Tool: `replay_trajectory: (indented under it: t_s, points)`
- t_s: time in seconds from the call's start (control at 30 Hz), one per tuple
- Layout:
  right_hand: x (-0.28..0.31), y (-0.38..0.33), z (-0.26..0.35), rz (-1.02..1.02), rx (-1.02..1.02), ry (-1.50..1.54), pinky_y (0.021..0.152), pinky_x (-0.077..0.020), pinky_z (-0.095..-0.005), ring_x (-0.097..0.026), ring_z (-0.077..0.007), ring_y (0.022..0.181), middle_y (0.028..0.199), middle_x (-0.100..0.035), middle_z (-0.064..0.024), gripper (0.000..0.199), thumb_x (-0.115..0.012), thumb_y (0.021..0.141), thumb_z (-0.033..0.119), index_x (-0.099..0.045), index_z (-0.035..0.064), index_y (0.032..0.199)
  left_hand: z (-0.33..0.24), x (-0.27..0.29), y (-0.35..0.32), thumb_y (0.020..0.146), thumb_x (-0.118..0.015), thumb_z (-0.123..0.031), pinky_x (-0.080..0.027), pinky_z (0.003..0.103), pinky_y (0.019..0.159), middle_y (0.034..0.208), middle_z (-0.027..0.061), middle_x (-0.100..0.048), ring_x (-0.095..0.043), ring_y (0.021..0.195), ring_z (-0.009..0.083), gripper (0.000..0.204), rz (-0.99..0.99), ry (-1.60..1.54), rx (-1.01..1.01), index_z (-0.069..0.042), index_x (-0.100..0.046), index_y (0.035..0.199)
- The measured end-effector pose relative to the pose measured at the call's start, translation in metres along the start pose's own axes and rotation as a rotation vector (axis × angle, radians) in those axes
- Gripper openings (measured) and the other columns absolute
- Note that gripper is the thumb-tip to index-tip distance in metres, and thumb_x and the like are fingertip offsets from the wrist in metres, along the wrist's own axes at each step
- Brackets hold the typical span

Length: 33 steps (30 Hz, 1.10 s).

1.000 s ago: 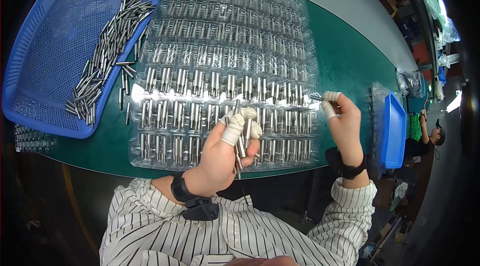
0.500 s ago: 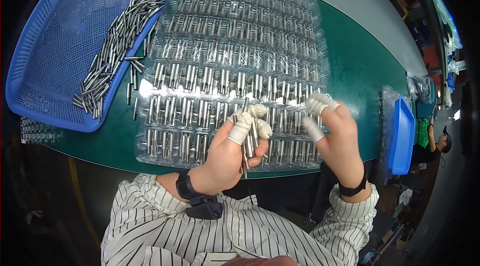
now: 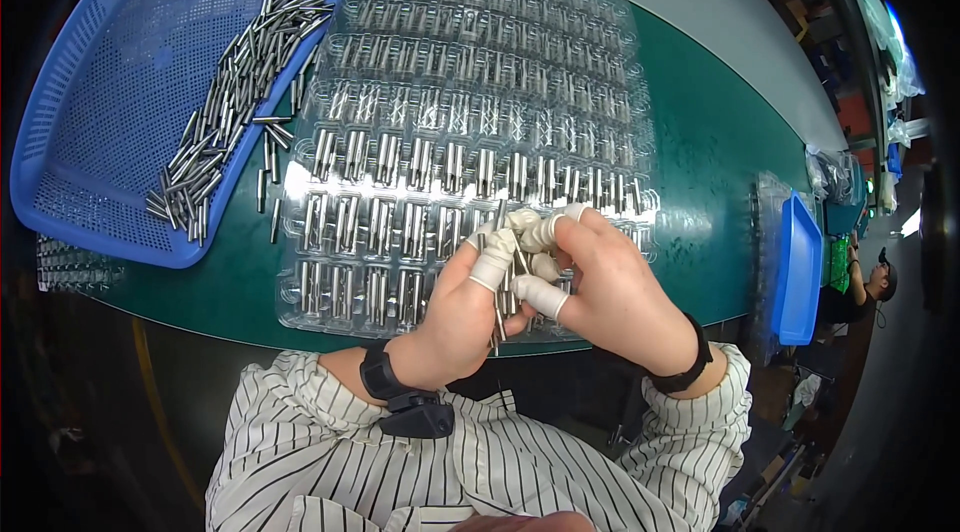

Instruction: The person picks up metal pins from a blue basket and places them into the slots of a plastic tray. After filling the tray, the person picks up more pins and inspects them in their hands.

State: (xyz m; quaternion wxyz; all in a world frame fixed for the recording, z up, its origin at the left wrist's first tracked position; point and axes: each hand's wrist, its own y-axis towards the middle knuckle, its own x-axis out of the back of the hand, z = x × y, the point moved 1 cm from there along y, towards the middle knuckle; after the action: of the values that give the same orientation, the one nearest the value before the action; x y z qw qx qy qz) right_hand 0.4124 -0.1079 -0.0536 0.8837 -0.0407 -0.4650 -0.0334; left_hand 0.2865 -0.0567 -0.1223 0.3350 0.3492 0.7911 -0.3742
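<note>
My left hand (image 3: 452,319), its fingertips in white finger cots, is closed around a small bunch of slim metal rods (image 3: 501,327) that stick out above and below the fingers. My right hand (image 3: 625,294), also in finger cots, has come up against the bunch; its thumb and fingers pinch at a rod there, partly hidden by the fingertips. Beneath both hands lie clear plastic blister trays (image 3: 291,317) in rows. Metal rods (image 3: 380,297) stand in groups in the nearer rows' pockets, and the hands cover part of the front row.
On the left, a blue perforated basket (image 3: 110,102) holds a heap of loose rods (image 3: 235,82). A few rods (image 3: 268,167) lie beside it on the green table (image 3: 705,137). At the right edge stands a blue tray (image 3: 797,272) beside stacked clear plastic. Two people are farther off at right.
My right hand has moved left and down from above the trays to the rods in my left hand, and its fingers have closed there. My left hand stays nearly in place.
</note>
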Motion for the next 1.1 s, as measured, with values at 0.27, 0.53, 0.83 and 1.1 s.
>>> replay_trajectory:
  t_s: [0.27, 0.53, 0.83, 1.1]
  points:
    - [-0.004, -0.006, 0.008, -0.102, -0.029, -0.262, 0.055, -0.0449, -0.0340, -0.052, -0.0257, 0.059, 0.071, -0.053, -0.0109, 0.018, -0.067, 0.071, 0.008, -0.055, 0.0012, 0.082, 0.006, 0.002, -0.001, 0.099, -0.033, -0.029, -0.037, 0.019, 0.045, 0.088, 0.0040, -0.057, -0.048, 0.060, 0.0074, 0.030, 0.062, 0.002, -0.024, -0.007, -0.046, 0.116]
    - [0.032, -0.019, -0.033, -0.353, -0.161, -0.159, 0.053, -0.0457, -0.0355, -0.057, -0.0276, 0.059, 0.072, -0.057, -0.0136, 0.012, -0.063, 0.075, 0.008, -0.055, 0.0002, 0.081, -0.006, -0.005, -0.006, 0.099, -0.034, -0.028, -0.036, 0.019, 0.046, 0.092, 0.0078, -0.058, -0.048, 0.063, 0.0080, 0.030, 0.004, 0.022, -0.025, -0.008, -0.043, 0.119]
    - [0.038, -0.041, -0.114, -0.368, -0.277, -0.687, 0.055, -0.0457, -0.0380, -0.057, -0.0316, 0.061, 0.069, -0.057, -0.0158, 0.010, -0.063, 0.075, 0.008, -0.056, 0.0012, 0.078, 0.009, -0.024, -0.008, 0.098, -0.037, -0.031, -0.033, 0.019, 0.042, 0.092, 0.0103, -0.057, -0.045, 0.060, 0.0095, 0.034, -0.018, 0.026, -0.011, -0.008, -0.046, 0.120]
    - [0.056, -0.035, -0.108, -0.218, -0.268, -0.510, 0.055, -0.0438, -0.0340, -0.055, -0.0274, 0.060, 0.067, -0.054, -0.0132, 0.011, -0.065, 0.075, 0.009, -0.058, 0.0014, 0.079, 0.013, -0.025, -0.005, 0.098, -0.036, -0.033, -0.033, 0.019, 0.042, 0.093, 0.0106, -0.057, -0.045, 0.061, 0.0100, 0.035, 0.024, 0.001, -0.045, -0.008, -0.046, 0.119]
